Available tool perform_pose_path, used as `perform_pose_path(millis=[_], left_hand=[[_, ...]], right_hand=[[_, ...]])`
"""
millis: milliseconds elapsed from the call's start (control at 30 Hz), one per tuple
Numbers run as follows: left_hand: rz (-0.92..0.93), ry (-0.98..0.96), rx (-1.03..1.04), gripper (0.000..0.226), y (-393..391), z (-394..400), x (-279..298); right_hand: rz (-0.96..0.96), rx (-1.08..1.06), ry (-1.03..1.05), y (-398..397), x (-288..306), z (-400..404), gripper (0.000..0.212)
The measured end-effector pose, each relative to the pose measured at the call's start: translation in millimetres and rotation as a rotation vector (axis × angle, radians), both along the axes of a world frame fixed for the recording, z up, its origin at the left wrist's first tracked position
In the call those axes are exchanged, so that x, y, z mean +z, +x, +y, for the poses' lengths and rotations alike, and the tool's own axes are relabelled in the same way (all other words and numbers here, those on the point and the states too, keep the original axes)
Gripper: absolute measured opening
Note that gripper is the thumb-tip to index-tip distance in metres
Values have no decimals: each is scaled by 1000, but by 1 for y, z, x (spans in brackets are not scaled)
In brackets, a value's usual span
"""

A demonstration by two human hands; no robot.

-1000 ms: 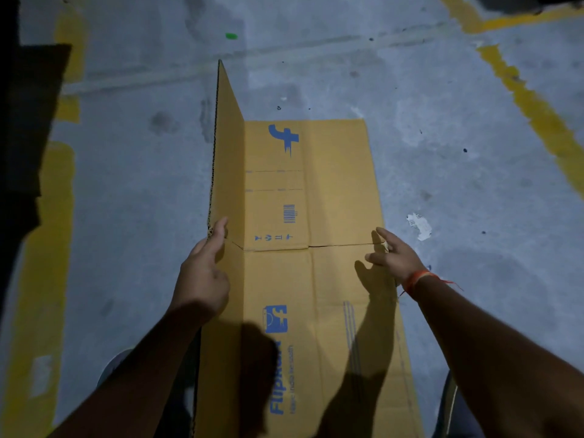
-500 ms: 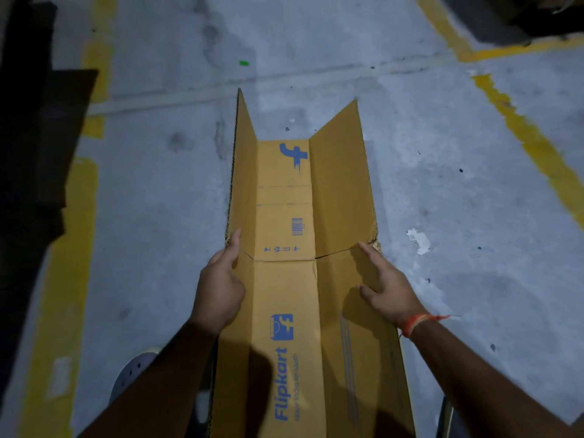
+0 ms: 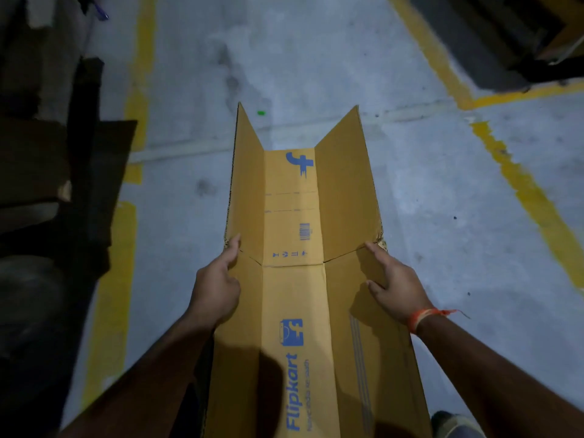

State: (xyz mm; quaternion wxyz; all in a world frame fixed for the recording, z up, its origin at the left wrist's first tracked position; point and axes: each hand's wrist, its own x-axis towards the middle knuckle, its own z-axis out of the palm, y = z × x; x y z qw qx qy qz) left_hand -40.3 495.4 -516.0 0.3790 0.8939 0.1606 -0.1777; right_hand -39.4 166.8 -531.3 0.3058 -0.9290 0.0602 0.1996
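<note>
A long yellow-brown cardboard box blank (image 3: 294,279) with blue Flipkart print lies on the grey concrete floor, stretching away from me. Its two side panels stand up like walls, so it forms a trough. My left hand (image 3: 218,286) grips the left panel's edge by the slit between flaps, thumb inside, fingers hidden behind the board. My right hand (image 3: 395,286), with an orange thread on its wrist, holds the right panel near its slit, thumb and forefinger on the inner face.
Yellow painted lines (image 3: 518,184) cross the floor at right and left. Dark stacked material (image 3: 47,172) fills the left edge. More dark clutter (image 3: 537,42) sits at the top right. A small green speck (image 3: 261,113) lies beyond the box. A shoe (image 3: 455,425) shows at bottom right.
The right side panel, flat on the floor a second ago, has been lifted upright by my right hand. My view has moved in over the box.
</note>
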Motion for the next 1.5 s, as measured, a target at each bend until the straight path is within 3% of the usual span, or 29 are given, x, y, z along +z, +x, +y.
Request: perform_pose_path(millis=[233,400,700,833,1000,1300,1500], left_hand=[[-13,17,63,86,57,-15,276],[-83,31,134,90,78,-36,477],[-325,168,333,79,76,-36,745],[-390,166,491,78,62,8,812],[-456,152,714,76,32,85,856],[-495,173,1036,75,-22,192,881],[-539,44,1205,89,-59,251,878]], right_hand=[[-12,101,-46,84,276,-12,83],[-133,220,-58,132,482,-34,78],[-399,419,3,201,754,-5,84],[-448,564,40,229,825,62,89],[-457,785,47,251,889,179,90],[-558,1088,10,264,933,368,89],[-563,1265,-4,270,951,471,86]])
